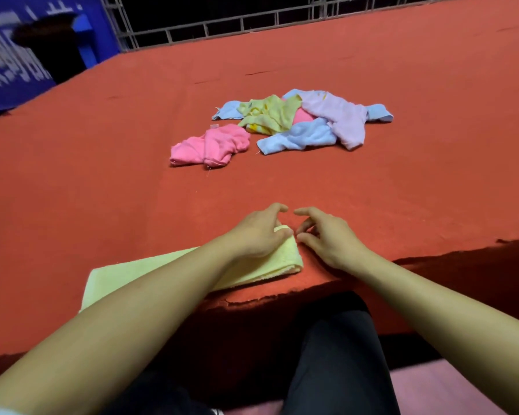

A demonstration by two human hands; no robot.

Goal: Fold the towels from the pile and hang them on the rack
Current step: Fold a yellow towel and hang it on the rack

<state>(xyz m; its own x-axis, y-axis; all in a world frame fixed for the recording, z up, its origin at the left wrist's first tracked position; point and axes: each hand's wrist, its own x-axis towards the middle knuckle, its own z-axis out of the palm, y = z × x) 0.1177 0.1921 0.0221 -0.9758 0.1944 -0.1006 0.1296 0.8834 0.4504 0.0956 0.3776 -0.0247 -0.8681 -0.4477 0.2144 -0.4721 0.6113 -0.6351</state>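
Left hand [256, 235] pinches the yellow towel [174, 269] at its far-right corner; right hand [321, 235] beside it, fingers loosely curled, empty. Soft, light, floppy: take corners.

A matt, felt-like red cloth [102, 175] covers the table, its near edge ragged. The yellow towel [285, 259] at 6 o'clock is soft, fuzzy terry cloth with a stitched hem. The pile of towels [297, 124] at 12 o'clock looks like the same fluffy, matt fabric. Metal bars [222, 25] show at the top.
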